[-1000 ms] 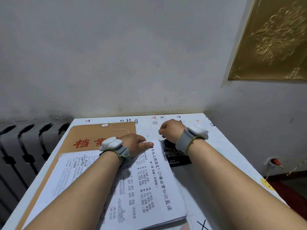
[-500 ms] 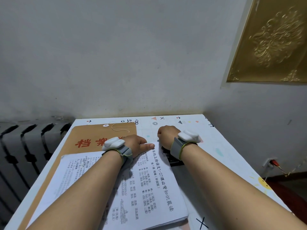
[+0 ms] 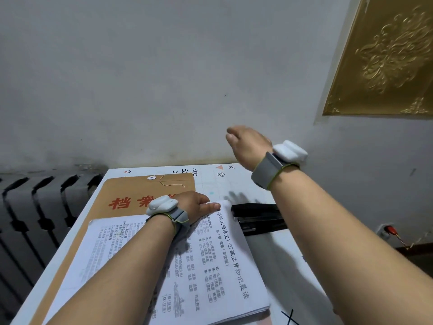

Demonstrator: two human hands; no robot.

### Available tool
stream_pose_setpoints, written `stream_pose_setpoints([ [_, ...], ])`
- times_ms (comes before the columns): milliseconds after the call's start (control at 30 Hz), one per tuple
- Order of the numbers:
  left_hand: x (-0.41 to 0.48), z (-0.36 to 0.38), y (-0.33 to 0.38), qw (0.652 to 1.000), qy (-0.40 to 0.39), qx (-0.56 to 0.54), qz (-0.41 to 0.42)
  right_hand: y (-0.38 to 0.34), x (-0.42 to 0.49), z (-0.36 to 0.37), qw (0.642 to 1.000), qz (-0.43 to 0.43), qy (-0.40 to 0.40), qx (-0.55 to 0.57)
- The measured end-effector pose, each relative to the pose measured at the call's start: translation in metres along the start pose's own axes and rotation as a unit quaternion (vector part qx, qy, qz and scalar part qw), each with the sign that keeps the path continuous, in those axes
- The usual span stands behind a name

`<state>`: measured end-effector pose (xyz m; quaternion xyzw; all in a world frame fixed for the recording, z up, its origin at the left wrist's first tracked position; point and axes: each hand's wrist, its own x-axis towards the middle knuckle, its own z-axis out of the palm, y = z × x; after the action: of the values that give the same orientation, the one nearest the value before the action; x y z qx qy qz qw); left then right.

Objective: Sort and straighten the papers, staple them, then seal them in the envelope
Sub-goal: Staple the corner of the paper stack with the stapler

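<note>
**A:** What's around the desk?

**B:** A dark radiator [image 3: 35, 207] on the left, a bare grey wall behind, and a gold embossed panel [image 3: 386, 55] up in the right corner. Low on the right there's a red plug [image 3: 390, 229] in a wall socket. The white table [image 3: 234, 188] has little printed doodles on it.

**A:** Anything blocking the view?

**B:** Both forearms cut across it. The left one covers the middle of the papers [image 3: 210, 266].

**A:** Count it off for me.

**B:** There's one stack of papers, one brown envelope [image 3: 131, 191] and one black stapler [image 3: 257, 218]. Two hands, and each wrist has a grey band with a white device, so two wristbands [image 3: 162, 204].

**A:** Where does everything sit?

**B:** The envelope lies flat at the far left with its string loose, and the near part of it is under the papers. The stapler lies on the table just beside the far right corner of the stack. I can't tell whether that corner sits inside the stapler.

**A:** And the hands?

**B:** The left hand [image 3: 194, 205] holds the far edge of the papers. Its thumb lies flat on top near that corner, and its fingers bend over the edge out of sight. The right hand [image 3: 248, 146] hangs in the air above the stapler, well apart from it and holding nothing. Its shadow on the table shows spread fingers.
</note>
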<state>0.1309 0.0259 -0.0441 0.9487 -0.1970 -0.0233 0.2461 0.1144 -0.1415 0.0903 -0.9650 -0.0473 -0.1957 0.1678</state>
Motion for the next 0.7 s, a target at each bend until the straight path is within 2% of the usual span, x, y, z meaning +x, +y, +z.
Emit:
stream_pose_setpoints([
  [33,0.000,0.001,0.000,1.000,0.000,0.000,0.000,0.003,-0.008,0.014,1.000,-0.001,-0.006,-0.020],
  [133,0.001,0.003,-0.001,1.000,-0.004,0.001,-0.002,0.014,-0.050,0.077,0.984,0.031,-0.141,-0.107],
  [167,0.002,0.004,0.000,1.000,-0.005,0.003,0.000,0.020,-0.056,0.090,0.979,0.032,-0.154,-0.127],
  [233,0.001,0.004,-0.001,1.000,-0.001,0.005,0.000,0.026,-0.049,0.100,0.981,0.020,-0.157,-0.110],
  [333,0.000,0.000,0.000,1.000,-0.001,0.004,-0.003,0.026,-0.038,0.091,0.989,0.030,-0.144,-0.013],
  [433,-0.002,-0.002,0.003,1.000,-0.004,0.004,-0.002,0.033,-0.041,0.073,0.984,0.113,-0.051,0.125],
  [500,-0.003,-0.003,0.004,1.000,-0.007,0.002,0.000,0.037,-0.047,0.056,0.987,0.128,-0.021,0.094],
  [567,-0.004,-0.003,0.005,1.000,-0.009,0.004,0.003,0.038,-0.053,0.049,0.992,0.110,-0.050,0.042],
  [700,-0.008,-0.008,0.009,1.000,-0.008,0.008,0.002,0.039,-0.064,0.055,0.986,0.119,-0.111,0.022],
])
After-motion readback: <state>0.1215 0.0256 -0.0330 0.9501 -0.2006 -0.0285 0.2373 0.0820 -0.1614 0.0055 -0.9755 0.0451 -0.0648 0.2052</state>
